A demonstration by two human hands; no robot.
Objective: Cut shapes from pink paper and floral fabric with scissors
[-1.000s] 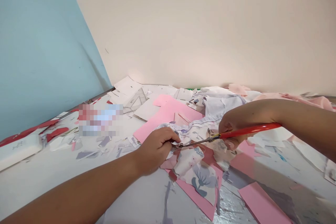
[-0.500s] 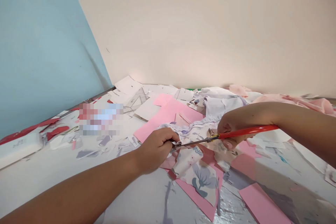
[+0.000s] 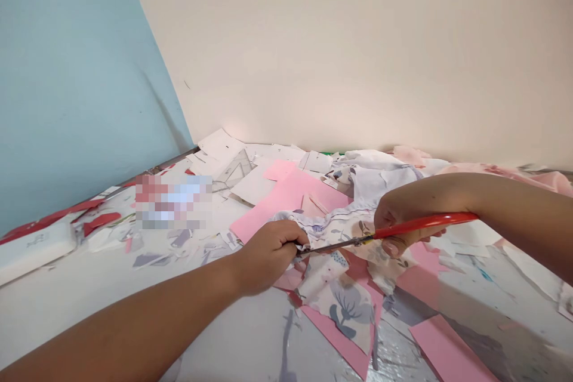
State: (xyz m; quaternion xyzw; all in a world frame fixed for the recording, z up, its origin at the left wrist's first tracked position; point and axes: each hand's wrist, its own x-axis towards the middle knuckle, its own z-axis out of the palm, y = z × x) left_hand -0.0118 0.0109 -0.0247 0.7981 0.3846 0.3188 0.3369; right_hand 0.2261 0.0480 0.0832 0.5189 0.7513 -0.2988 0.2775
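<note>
Red-handled scissors [image 3: 403,227] are in my right hand [image 3: 398,224], with fingers wrapped round the handles. Their blades point left and look nearly closed, and the tips reach my left hand [image 3: 273,253]. The left fingers are pinched on a floral fabric [image 3: 340,230] with a lilac gathered edge, right by the blade tips. This fabric stretches between both hands. Just below the blades lies a cream scrap [image 3: 347,304] with grey flowers, on top of pink paper [image 3: 322,334]. What sits exactly between the blades is hidden by my left fingers.
A pink sheet [image 3: 286,185] and a clear set square [image 3: 237,170] lie behind my hands. Red scraps [image 3: 102,222] and a white packet [image 3: 38,250] are at the left. Peach cloth [image 3: 528,179] is heaped at the right. A large cream board [image 3: 358,59] leans behind.
The view has shifted very slightly. Both hands stay in nearly the same place, and the scissor blades look slightly more closed than before.
</note>
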